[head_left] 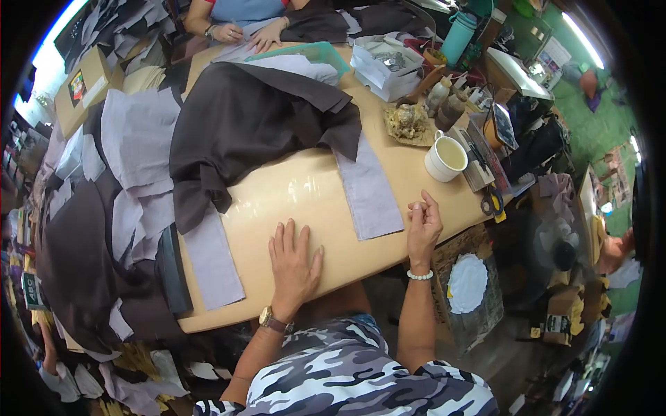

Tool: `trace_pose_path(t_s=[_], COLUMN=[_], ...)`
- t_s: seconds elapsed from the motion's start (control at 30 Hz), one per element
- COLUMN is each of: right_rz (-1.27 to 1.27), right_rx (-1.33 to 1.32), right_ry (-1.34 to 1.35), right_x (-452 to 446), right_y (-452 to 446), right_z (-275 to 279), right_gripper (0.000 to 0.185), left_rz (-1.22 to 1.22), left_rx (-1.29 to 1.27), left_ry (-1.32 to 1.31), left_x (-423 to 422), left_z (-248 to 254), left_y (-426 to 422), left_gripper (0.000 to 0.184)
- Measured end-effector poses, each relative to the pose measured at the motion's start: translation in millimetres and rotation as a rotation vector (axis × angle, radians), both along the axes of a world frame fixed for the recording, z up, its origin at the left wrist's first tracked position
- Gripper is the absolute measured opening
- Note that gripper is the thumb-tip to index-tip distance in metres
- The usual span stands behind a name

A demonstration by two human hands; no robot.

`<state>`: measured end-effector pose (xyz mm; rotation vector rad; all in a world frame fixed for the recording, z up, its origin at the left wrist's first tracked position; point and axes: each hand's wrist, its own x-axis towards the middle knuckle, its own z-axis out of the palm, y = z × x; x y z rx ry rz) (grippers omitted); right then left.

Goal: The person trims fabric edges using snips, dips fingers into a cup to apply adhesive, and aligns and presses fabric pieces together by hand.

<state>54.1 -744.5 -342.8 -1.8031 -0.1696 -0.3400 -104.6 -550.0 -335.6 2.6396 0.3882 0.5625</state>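
Note:
My left hand (294,262) lies flat on the tan tabletop (284,197), fingers spread and holding nothing. Over the table's right front edge is my right hand (424,227), its fingers loosely bent and apart, with no object visible in it. Just left of that hand lies a pale lilac fabric strip (371,191). A second lilac strip (214,267) lies to the left of my left hand. Both strips run up beneath a bunched dark brown cloth (260,114). The white mug (445,158) with a pale yellowish inside stands beyond my right hand.
Dark cloth (80,243) and lilac pieces (139,139) are heaped at left. Scissors (492,201), bottles (438,96) and a white box (386,68) line the right side. Opposite, a person's hands (267,35) rest on fabric near a teal tray (335,55).

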Motion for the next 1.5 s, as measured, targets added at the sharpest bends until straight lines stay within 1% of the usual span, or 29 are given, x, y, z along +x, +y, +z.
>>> trace_pose_path(t_s=[0.17, 0.27, 0.43, 0.67, 0.77, 0.87, 0.97, 1.13, 1.27, 1.5], right_rz=[0.002, 0.024, 0.027, 0.052, 0.030, 0.035, 0.051, 0.017, -0.003, 0.012], right_rx=[-0.042, 0.028, -0.008, -0.018, -0.051, -0.060, -0.046, -0.004, -0.013, -0.050], right_ry=[-0.017, 0.029, 0.004, 0.029, -0.036, -0.039, -0.021, -0.066, -0.098, -0.048], right_x=[1.2, -0.4, 1.6, -1.3, 0.4, 1.3, -0.4, -0.5, 0.7, -1.8], right_y=[-1.7, 0.1, -0.8, -0.3, -0.2, -1.5, -1.6, -1.3, 0.0, -0.1], right_z=[-1.7, 1.5, -2.6, 2.8, 0.2, -1.2, 1.2, -3.6, -6.3, -2.1], right_gripper=[0.031, 0.031, 0.031, 0.030, 0.030, 0.030, 0.030, 0.030, 0.030, 0.031], left_rz=[0.003, 0.002, -0.006, -0.007, -0.008, -0.007, -0.010, -0.014, -0.010, 0.015], left_rx=[-0.006, -0.016, -0.005, -0.013, -0.008, 0.003, 0.006, -0.002, 0.004, -0.015], left_ry=[0.007, 0.022, 0.038, 0.002, -0.001, -0.009, -0.005, -0.014, 0.003, 0.061], left_x=[0.8, -0.4, -0.7, -3.7, -2.3, -3.6, -3.0, -3.2, -2.5, -3.8], left_z=[0.6, 1.3, 1.6, -1.6, 0.2, -3.4, -4.0, -6.0, -5.4, 0.6], left_y=[0.4, 1.2, 1.2, 0.3, 1.2, -0.1, 1.7, 2.2, 2.6, -1.5], left_gripper=[0.047, 0.047, 0.047, 0.047, 0.047, 0.047, 0.046, 0.046, 0.046, 0.047])
